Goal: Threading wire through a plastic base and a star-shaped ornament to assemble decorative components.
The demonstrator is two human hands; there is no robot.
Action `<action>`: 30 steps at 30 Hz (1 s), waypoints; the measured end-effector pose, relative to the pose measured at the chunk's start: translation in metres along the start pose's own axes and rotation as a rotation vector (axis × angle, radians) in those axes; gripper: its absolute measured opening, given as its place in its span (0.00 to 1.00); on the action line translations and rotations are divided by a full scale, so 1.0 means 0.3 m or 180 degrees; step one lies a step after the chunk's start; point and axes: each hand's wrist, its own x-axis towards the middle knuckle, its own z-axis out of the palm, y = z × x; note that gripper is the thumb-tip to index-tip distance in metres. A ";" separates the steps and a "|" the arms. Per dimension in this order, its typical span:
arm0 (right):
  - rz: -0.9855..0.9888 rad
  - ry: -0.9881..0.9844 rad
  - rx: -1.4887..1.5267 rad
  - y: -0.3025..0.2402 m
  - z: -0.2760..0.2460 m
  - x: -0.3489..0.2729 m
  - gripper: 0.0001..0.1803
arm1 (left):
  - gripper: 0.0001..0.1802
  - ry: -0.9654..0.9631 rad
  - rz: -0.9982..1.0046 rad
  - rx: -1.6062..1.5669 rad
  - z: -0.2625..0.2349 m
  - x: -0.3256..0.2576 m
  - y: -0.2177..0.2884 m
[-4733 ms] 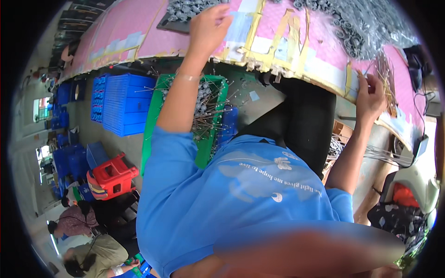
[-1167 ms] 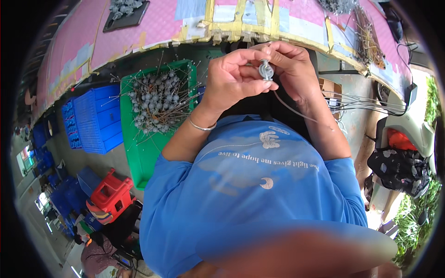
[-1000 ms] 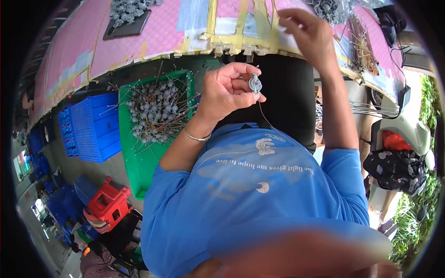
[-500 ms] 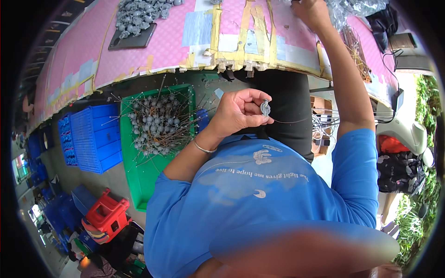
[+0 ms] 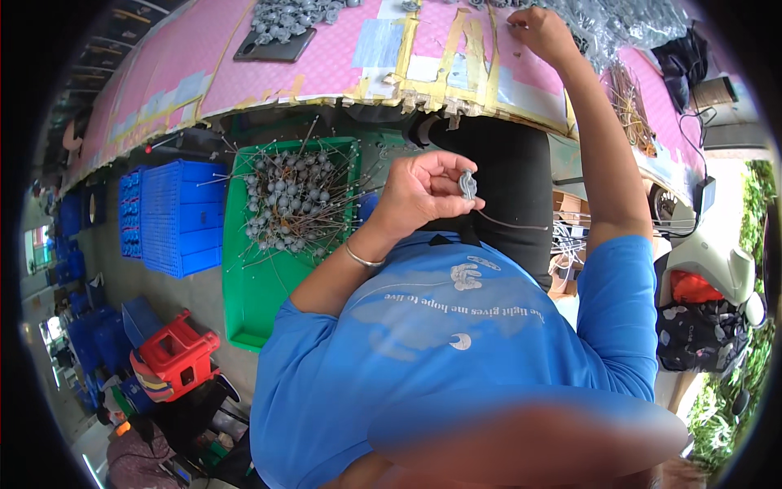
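My left hand (image 5: pixel 428 194) is raised in front of my shirt, fingers closed on a small grey flower head (image 5: pixel 467 185). A thin brown wire (image 5: pixel 513 224) runs out to the right from beneath it. Reaching far over the pink-covered table (image 5: pixel 342 85), my right hand (image 5: pixel 544 34) has its fingertips pinched together just above the surface. What they hold, if anything, is too small to make out. Beyond that hand lie more grey flower heads, some under clear plastic wrap (image 5: pixel 619 24).
On the table's left are a pile of grey flower heads (image 5: pixel 293 18) and a dark flat phone-like slab (image 5: pixel 275 46). Thin wires (image 5: pixel 631 110) lie at right. Below left, a green tray (image 5: pixel 248 314) holds grey balls on wires, beside blue crates (image 5: pixel 187 216) and a red plastic stool (image 5: pixel 175 354).
My right hand has drawn slightly back toward me over the table, and its fingers show more fully. My left hand keeps the flower head nearly in place. The whole view has shifted a little.
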 end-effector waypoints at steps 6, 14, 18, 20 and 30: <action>0.0256 -0.0476 0.0130 -0.064 -0.065 -0.064 0.17 | 0.20 0.0431 0.0380 0.0058 0.001 0.005 0.062; 0.0106 0.0088 0.0539 -0.199 -0.117 -0.241 0.16 | 0.22 0.0645 0.0837 0.0627 0.005 0.045 0.049; 0.0293 0.0017 0.2481 -0.460 -0.173 -0.447 0.14 | 0.22 0.0860 0.1127 0.0746 0.002 0.004 0.056; 0.0634 -0.0139 0.3468 -0.540 -0.206 -0.543 0.12 | 0.23 0.0763 0.1234 0.0808 0.012 0.016 0.055; 0.0375 -0.0213 0.3363 -0.556 -0.213 -0.629 0.10 | 0.23 0.0881 0.1373 0.1810 0.017 0.025 0.025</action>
